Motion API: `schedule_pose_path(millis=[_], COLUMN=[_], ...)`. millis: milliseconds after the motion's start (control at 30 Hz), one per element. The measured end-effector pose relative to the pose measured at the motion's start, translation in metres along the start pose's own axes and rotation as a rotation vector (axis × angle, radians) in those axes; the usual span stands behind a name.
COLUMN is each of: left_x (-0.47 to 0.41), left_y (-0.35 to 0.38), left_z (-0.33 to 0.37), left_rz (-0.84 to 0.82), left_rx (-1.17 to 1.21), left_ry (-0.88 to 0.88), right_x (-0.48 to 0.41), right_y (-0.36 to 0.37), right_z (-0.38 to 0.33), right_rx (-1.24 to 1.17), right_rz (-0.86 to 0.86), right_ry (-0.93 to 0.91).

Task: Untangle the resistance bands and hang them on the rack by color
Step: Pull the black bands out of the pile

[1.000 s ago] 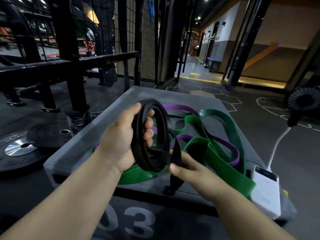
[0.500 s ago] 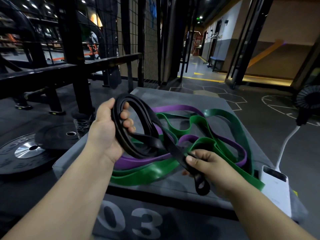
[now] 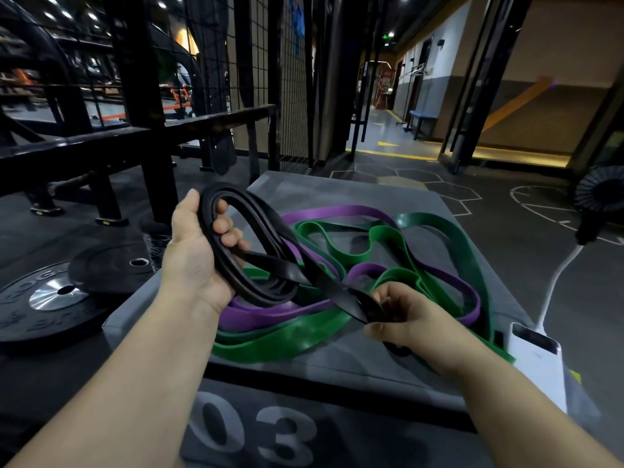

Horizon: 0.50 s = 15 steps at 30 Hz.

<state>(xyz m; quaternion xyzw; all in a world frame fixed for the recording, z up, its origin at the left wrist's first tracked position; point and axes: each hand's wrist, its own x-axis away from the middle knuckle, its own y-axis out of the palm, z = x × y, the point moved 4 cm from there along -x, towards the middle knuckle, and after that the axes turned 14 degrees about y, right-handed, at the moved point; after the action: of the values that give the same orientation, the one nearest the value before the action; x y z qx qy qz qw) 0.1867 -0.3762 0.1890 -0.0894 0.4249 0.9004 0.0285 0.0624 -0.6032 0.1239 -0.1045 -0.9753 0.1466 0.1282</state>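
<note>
A coiled black resistance band (image 3: pixel 270 265) hangs between both hands above a grey box (image 3: pixel 337 194). My left hand (image 3: pixel 196 255) grips the looped coil, thumb on top and fingers through the loop. My right hand (image 3: pixel 405 319) pinches the band's stretched lower end. Under them, a purple band (image 3: pixel 337 211) and a green band (image 3: pixel 439 231) lie tangled together on the box top.
A white power bank (image 3: pixel 537 363) with a cable lies at the box's right edge, and a small black fan (image 3: pixel 597 194) stands beyond it. Black weight plates (image 3: pixel 50 298) lie on the floor to the left. A black metal rack (image 3: pixel 141 130) and wire mesh stand behind.
My left hand has lifted the black coil up and to the left. My right hand has drawn the band's loose end out to the right, stretching a strand between the hands.
</note>
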Motion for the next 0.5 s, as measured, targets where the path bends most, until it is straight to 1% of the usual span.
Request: schedule_pose_path(millis=[100,133,233,300,367,433,500], left_x=[-0.001,-0.001,0.002,0.006,0.011,0.015,0.019], left_y=[-0.001,-0.001,0.000,0.003,0.005,0.005,0.006], left_z=[0.002,0.001,-0.002,-0.007,-0.013,-0.020,-0.026], left_rz=[0.025,0.027,-0.008,-0.078,-0.154,-0.203,-0.239], left_rx=[0.010,0.005,-0.067,-0.139,-0.201,-0.251,-0.278], left_ry=[0.005,0.001,-0.013,-0.027,-0.052,-0.077,-0.108], right_x=[-0.002,-0.002,-0.003,-0.003,-0.002,0.001,0.005], right_y=[-0.009,-0.010,-0.011,-0.012,-0.015,-0.017,-0.018], right_z=[-0.001,0.000,0.004,0.004,0.002,-0.002,-0.008], right_rx=[0.063,0.027,-0.185,-0.306,-0.393,-0.384,-0.245], right_rz=[0.135,0.140,0.095,0.090,0.085,0.087,0.147], right_ry=[0.005,0.027,0.113,0.144,0.129,0.068,-0.008])
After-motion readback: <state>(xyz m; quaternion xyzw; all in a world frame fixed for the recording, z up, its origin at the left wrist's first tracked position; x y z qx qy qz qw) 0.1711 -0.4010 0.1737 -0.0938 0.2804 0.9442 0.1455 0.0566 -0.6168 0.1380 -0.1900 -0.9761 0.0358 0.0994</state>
